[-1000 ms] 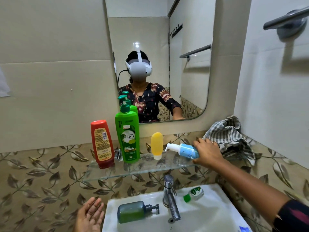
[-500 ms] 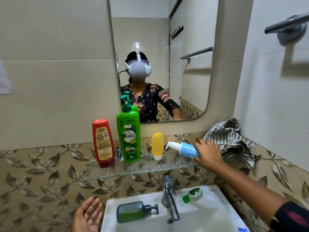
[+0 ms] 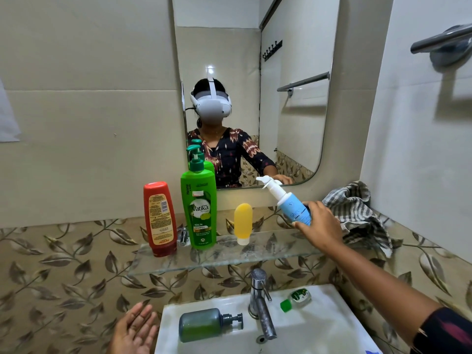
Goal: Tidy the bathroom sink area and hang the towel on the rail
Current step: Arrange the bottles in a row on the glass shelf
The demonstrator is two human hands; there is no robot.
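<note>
Towel (image 3: 355,213), grey/white striped, lies bunched at the rt end of the glass shelf (image 3: 219,259) in the wall corner, well below the rail (image 3: 441,40) up top rt. Rt hand (image 3: 321,228) is wrapped round the lower part of a blue pump bottle (image 3: 288,203), which is tilted w/ its white nozzle up-left, above the shelf's rt part; can't tell if its base touches the glass. On the shelf, L to R: red bottle (image 3: 159,218) standing on its cap, green shampoo pump bottle (image 3: 199,205) upright, small yellow tube (image 3: 243,223) cap-down. Lt hand (image 3: 135,330) is free, palm up, fingers spread, just beside the sink's (image 3: 319,328) left edge. On the sink rim: dark green soap dispenser (image 3: 201,324) lying on its side left of the tap (image 3: 260,302); small green-capped bottle (image 3: 296,298) lying right of it.
</note>
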